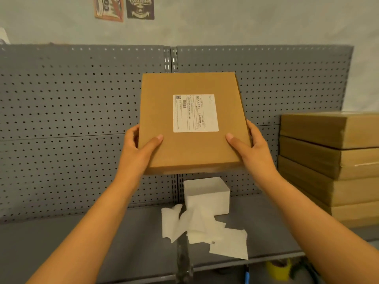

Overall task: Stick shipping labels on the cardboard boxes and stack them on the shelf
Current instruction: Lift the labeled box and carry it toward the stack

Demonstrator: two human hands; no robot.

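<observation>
Cardboard box (192,124), flat and brown, held up in the air in front of the grey pegboard back panel (71,119), gripped at both lower side edges. Left hand (139,148) clamps the left edge: thumb lies on the top face, other fingers wrap behind and are hidden. Between the two grips, slightly above thumb level, a white shipping label (195,113) is stuck flat on the box face, roughly centred, with barcode and printed text, too small to read. Right hand (252,148) mirrors the left: thumb on top face, fingers curled round the right edge. Box is tilted, far edge up, near edge down toward the person, touching nothing but the hands. Below the grip, on the grey shelf (61,242), sits a white block-shaped stack, likely labels (207,193), and just in front of it lie loose white backing sheets (205,230), crumpled and overlapping. Right of the right hand, well apart from the held box, a stack of cardboard boxes (332,167) rests on the same shelf, about five high, against the pegboard. Under the shelf edge, lower right of the grip, a yellow object (280,268) shows, can't tell what it is. Above the grip, two posters (125,8) on the wall.
</observation>
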